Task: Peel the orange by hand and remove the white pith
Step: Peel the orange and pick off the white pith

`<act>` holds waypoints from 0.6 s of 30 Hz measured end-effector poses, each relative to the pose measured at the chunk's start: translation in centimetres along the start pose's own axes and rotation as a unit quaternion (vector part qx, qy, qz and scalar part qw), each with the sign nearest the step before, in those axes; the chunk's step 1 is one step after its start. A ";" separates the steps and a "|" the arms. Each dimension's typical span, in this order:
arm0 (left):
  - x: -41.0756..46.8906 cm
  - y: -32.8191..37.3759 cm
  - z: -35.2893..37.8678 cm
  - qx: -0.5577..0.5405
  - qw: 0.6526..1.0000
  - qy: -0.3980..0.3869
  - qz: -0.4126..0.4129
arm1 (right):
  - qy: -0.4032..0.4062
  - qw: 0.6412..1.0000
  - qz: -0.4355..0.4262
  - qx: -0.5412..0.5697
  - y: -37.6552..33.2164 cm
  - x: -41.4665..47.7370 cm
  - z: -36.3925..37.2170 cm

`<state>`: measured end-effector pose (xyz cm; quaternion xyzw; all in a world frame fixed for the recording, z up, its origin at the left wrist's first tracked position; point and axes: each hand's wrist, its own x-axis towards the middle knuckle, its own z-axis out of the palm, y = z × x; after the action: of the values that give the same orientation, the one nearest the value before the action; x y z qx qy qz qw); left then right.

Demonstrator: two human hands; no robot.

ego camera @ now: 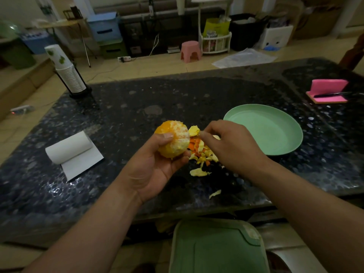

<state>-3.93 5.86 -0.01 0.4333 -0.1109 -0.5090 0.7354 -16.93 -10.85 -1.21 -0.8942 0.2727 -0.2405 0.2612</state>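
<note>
Your left hand holds the orange just left of frame centre, raised above the dark stone table. The thumb presses on the fruit's upper face and the curled fingers cup it from beneath. This grip leaves the right-hand side of the fruit exposed for stripping.

The orange is nearly round, so its long axis is weak. The segment seams run roughly top to bottom in the frame, which suggests the core axis stands close to upright, leaning slightly. The pale, pith-streaked face points right and toward the camera. A smoother, deeper orange patch sits at its upper left; whether that is rind or bare flesh cannot be told.

Your right hand, right of centre, pinches a pale yellow scrap between thumb and forefinger, just beside the fruit's right edge. Whether the scrap is still attached cannot be told.

The peel pile lies directly below both hands, so waste drops where you work. The green plate, to the right, likely awaits the cleaned fruit. A paper roll lies at the left.
</note>
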 end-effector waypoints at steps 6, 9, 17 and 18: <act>0.1 -0.2 0.2 0.040 0.999 0.014 0.031 | 0.017 0.989 -0.073 0.128 -2.9 -1.3 -1.5; 0.2 -0.2 0.3 0.085 0.995 0.027 0.053 | 0.010 0.987 -0.099 0.129 -3.8 -2.1 -1.7; 0.3 -0.4 0.7 0.139 0.987 0.046 0.067 | 0.027 0.984 -0.174 0.007 -3.3 -2.0 -1.8; 0.3 -0.4 0.7 0.141 0.987 0.047 0.067 | 0.028 0.983 -0.182 -0.011 -3.4 -1.9 -1.9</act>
<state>-4.46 5.15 0.00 0.5477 -0.1756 -0.4173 0.7036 -18.23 -7.91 1.66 -0.9245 0.1152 -0.3063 0.1956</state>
